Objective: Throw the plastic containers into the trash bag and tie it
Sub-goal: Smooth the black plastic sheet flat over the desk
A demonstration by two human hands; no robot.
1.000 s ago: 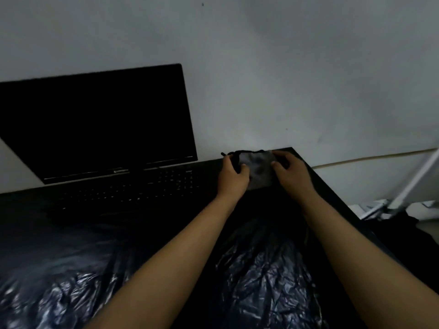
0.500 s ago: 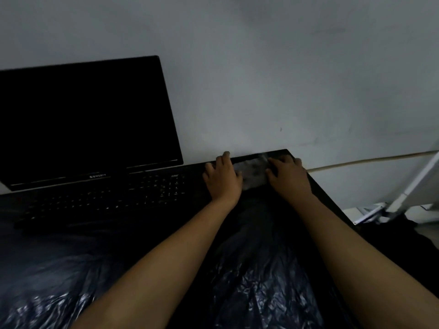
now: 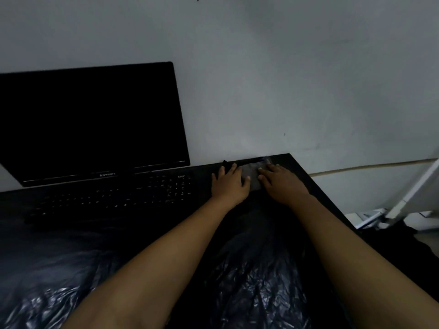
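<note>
A black crinkled trash bag (image 3: 256,276) lies spread over the dark desk, running from the near edge up to the far right corner. Its far end (image 3: 252,175), a greyish stretched patch of plastic, lies flat on the desk between my hands. My left hand (image 3: 230,184) presses palm down on the left side of that end, fingers spread. My right hand (image 3: 280,182) rests palm down on the right side. No plastic containers are visible; whether any sit inside the bag I cannot tell.
A black monitor (image 3: 90,122) stands at the back left with a black keyboard (image 3: 111,198) in front of it. The desk's right edge (image 3: 316,186) drops to the floor, where white objects (image 3: 380,217) and a white pole (image 3: 418,188) lean by the wall.
The bag's far end was held up between both hands a second ago; now it is lowered flat on the desk and both hands lie palm down on it.
</note>
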